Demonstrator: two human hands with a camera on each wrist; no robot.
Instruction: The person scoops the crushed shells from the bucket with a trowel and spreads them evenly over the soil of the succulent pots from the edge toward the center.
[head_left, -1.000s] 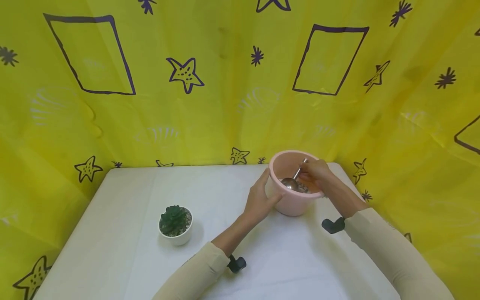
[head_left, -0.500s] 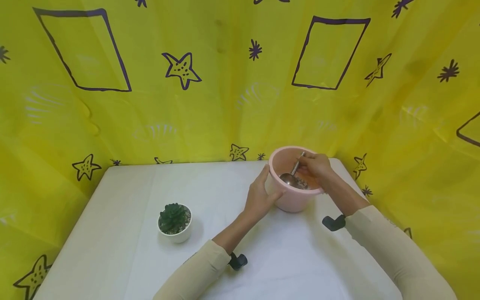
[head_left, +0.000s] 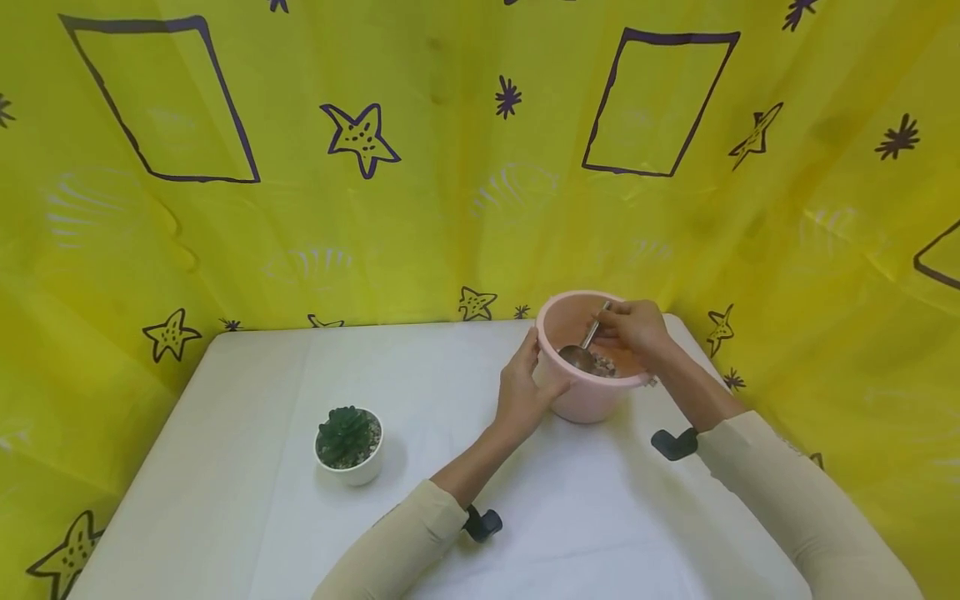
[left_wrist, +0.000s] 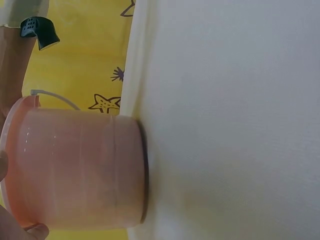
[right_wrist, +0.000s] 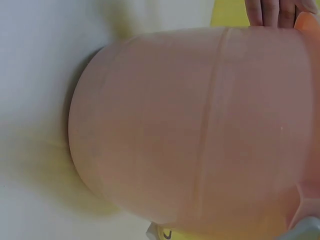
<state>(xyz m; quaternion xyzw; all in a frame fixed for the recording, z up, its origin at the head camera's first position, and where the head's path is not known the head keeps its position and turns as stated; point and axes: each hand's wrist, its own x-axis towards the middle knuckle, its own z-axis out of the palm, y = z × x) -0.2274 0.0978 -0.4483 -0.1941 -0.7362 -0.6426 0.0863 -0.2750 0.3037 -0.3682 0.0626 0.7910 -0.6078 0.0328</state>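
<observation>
A pink bucket (head_left: 581,408) stands on the table's far right part; its side fills much of both wrist views. My left hand (head_left: 519,396) grips the bucket's near left side, thumb at the front of the rim, fingers spread along the left. My right hand (head_left: 633,329) reaches over the right rim and holds the upright-tilted handle of a metal ladle (head_left: 579,357). The ladle's bowl is inside the bucket, beside small grey pebble-like bits (head_left: 603,367). The right hand's grip is hidden in its own wrist view.
A green succulent in a white pot (head_left: 352,473) stands on the left-middle of the white-covered table (head_left: 247,400). A yellow patterned curtain (head_left: 420,225) hangs behind and along the sides. A pale bail handle (left_wrist: 57,97) hangs off the bucket.
The head view has tilted down slightly. My right hand has shifted a little upward with the ladle, whose handle stands slightly farther back. The left hand stays on the bucket.
</observation>
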